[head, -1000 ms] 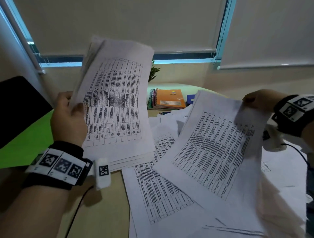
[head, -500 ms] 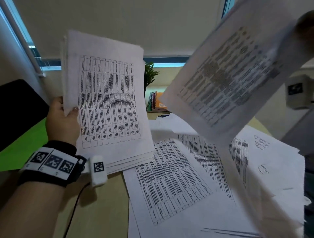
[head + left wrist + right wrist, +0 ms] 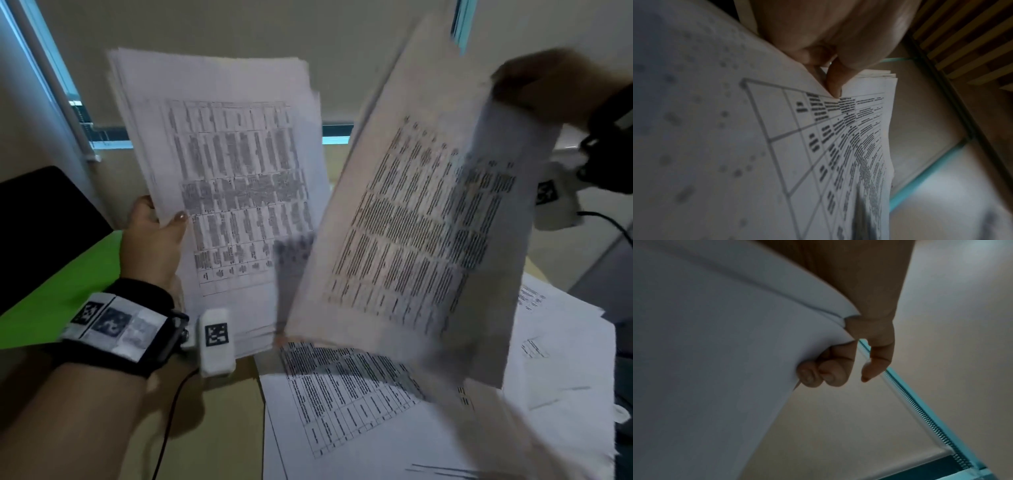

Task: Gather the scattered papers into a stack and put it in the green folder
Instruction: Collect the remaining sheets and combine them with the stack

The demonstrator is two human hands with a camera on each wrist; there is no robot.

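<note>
My left hand (image 3: 154,233) holds an upright stack of printed papers (image 3: 226,178) by its left edge, thumb on the front sheet; the left wrist view shows the thumb (image 3: 835,81) pressing the stack (image 3: 818,146). My right hand (image 3: 555,85) pinches a lifted printed sheet (image 3: 411,233) at its top right corner, held tilted just right of the stack. In the right wrist view the curled fingers (image 3: 822,373) grip the blank back of that sheet (image 3: 715,353). More scattered papers (image 3: 376,411) lie on the table. The green folder (image 3: 58,291) lies open at left behind my left wrist.
A black object (image 3: 41,226) stands at far left beside the folder. Bare wooden tabletop (image 3: 219,428) shows near the front, left of the scattered sheets. Window blinds (image 3: 239,41) fill the background. A cable (image 3: 171,411) hangs from my left wrist camera.
My right hand lifted a sheet off the table pile and swung it leftward toward the stack in my left hand. The left hand raised the stack slightly.
</note>
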